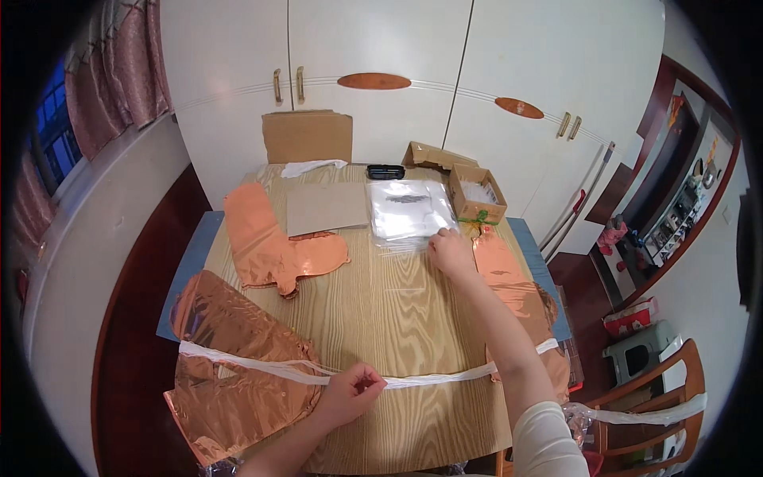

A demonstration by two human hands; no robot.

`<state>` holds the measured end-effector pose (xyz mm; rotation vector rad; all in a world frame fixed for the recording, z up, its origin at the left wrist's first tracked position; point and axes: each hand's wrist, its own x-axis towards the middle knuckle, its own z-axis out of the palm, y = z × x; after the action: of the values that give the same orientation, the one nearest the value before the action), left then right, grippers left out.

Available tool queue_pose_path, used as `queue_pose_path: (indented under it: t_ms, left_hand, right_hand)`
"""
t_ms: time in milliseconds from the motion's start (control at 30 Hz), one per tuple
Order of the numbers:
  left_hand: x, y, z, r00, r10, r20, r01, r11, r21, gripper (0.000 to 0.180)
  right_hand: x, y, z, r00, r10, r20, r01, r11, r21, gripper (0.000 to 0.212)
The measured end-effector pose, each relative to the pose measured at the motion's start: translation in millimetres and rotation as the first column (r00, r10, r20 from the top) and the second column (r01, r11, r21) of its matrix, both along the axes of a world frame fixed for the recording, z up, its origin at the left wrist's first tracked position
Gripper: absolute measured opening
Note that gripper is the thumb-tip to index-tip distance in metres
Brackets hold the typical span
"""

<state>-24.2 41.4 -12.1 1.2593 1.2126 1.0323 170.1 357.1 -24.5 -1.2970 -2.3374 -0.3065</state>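
My right hand (pixel 451 250) reaches to the near right corner of a stack of clear plastic bags (pixel 409 213), its fingers closed on the edge of a bag. Low in the middle, my left hand (pixel 351 396) is curled, thumb and fingertips together; what they hold, if anything, cannot be made out. Right by it a long white strip (pixel 433 379) runs across the table. Under the strip's left part lies a flat copper-coloured foil balloon (pixel 230 389). Another flat foil balloon (pixel 258 238) rests farther back. More copper foil (pixel 509 274) lies on the right, partly hidden by my right forearm.
Behind the bags sits a black case (pixel 385 172). An open cardboard box (pixel 478 197) with clear packets stands at the back right. A grey-brown card sheet (pixel 326 207) lies left of the bags. White cabinets (pixel 381 48) rise behind the table, and a wooden chair (pixel 664 397) stands right.
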Motion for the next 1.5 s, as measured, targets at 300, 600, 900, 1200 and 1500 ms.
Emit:
queue_pose_path:
  t_ms: [300, 600, 900, 1200, 1500]
  left_hand:
    - [-0.3, 3.2, -2.6, 0.998, -0.031, -0.06, 0.032, 0.999, 0.015, 0.007]
    - [3.8, -4.4, 3.0, 0.995, -0.019, -0.101, 0.024, 0.998, 0.054, 0.013]
    - [0.5, 0.7, 6.4, 0.986, -0.004, -0.164, 0.012, 0.999, 0.051, 0.012]
    - [-0.9, 5.4, 22.0, 0.849, 0.18, -0.497, -0.004, 0.943, 0.333, 0.008]
    - [3.0, 6.5, 4.0, 0.678, 0.339, -0.652, 0.172, 0.79, 0.589, 0.009]
  right_hand:
    - [-28.1, -11.1, 14.9, 0.972, 0.215, -0.091, -0.22, 0.974, -0.049, 0.012]
    - [-25.9, -83.5, 16.3, 0.909, 0.417, 0.01, -0.39, 0.859, -0.332, 0.019]
    - [-37.2, -17.6, -11.0, 0.974, 0.212, -0.081, -0.225, 0.949, -0.223, 0.012]
    - [-24.6, -77.0, 13.3, 0.915, 0.258, -0.312, -0.33, 0.921, -0.207, 0.01]
    - [-0.8, -238.9, 15.4, 0.817, 0.438, -0.375, -0.559, 0.761, -0.329, 0.007]
